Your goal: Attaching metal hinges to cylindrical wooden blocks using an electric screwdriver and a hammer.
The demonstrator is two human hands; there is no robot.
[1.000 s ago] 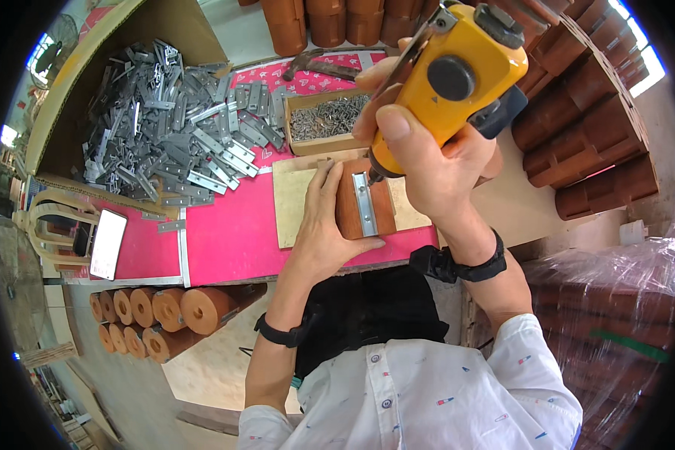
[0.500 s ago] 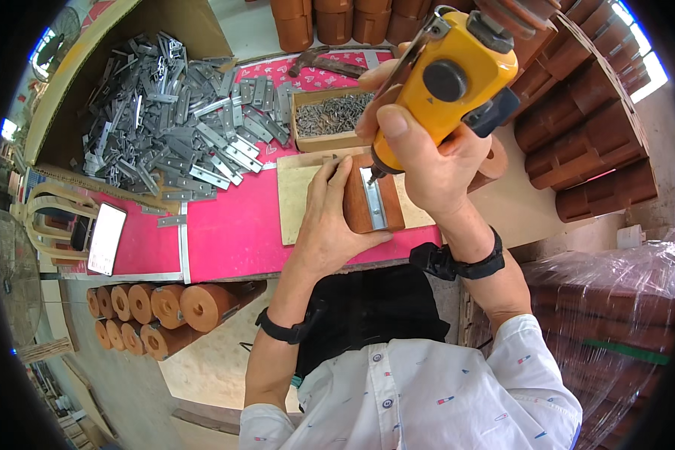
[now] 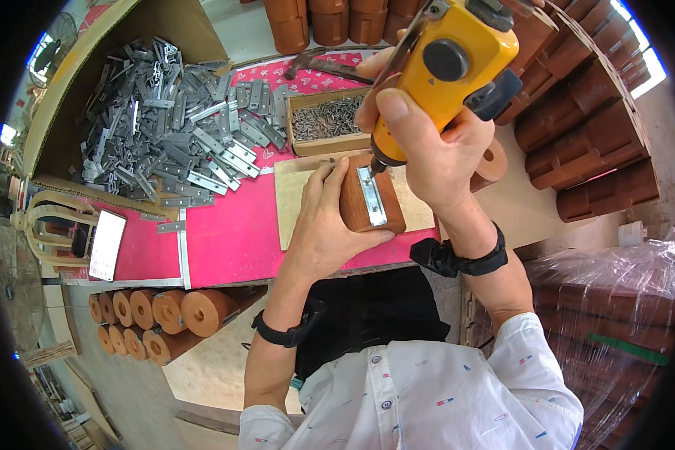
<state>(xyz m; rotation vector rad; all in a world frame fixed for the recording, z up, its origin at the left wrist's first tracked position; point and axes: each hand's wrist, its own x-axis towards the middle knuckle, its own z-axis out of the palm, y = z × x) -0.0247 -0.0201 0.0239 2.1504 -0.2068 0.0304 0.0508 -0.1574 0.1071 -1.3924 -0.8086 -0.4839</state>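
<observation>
A reddish-brown wooden piece (image 3: 349, 202) lies on a pale board (image 3: 289, 196), with a narrow silver metal plate (image 3: 374, 204) along its top. My left hand (image 3: 324, 217) grips the wooden piece from its left side, thumb along the near edge and fingers along the far left. In my right hand (image 3: 432, 146) is a yellow power screwdriver (image 3: 427, 82), my fingers wrapped round its body. Its dark tip points down at the plate's far end, where a screw shows. Whether the tip touches the screw I cannot tell.
A large cardboard box (image 3: 60, 124) spills many metal plates (image 3: 180, 127) at left. Behind the board stand a small box of screws (image 3: 326, 120) and a hammer (image 3: 326, 66). A phone (image 3: 107, 244) leans at far left. Brown wooden cylinders (image 3: 585, 142) are stacked at right.
The screwdriver's tip has shifted slightly up and left at the plate's far end. The wooden piece has turned a little under my left hand, which keeps its hold.
</observation>
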